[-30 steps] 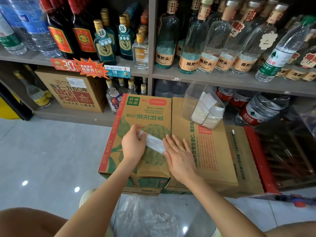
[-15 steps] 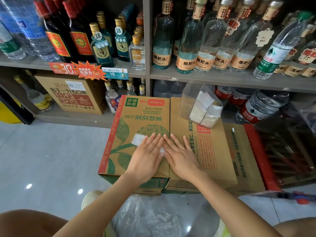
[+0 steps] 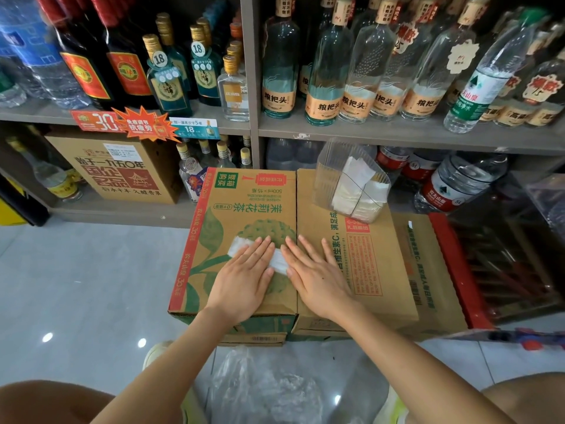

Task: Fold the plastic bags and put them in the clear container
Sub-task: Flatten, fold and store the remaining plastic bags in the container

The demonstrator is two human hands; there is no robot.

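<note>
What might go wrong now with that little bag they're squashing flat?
1. The folded plastic bag is only pressed down by the flat left hand and right hand. When they lift, the springy plastic may pop open.
2. The clear container stands near the far edge of its cardboard box and already holds folded bags. Pushing another in might knock it off.

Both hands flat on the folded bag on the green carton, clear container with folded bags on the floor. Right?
No: in the head view the clear container stands on the neighbouring brown carton, not the floor. The rest holds: left hand and right hand press flat on the folded bag on the green carton, folded bags inside the container.
</note>
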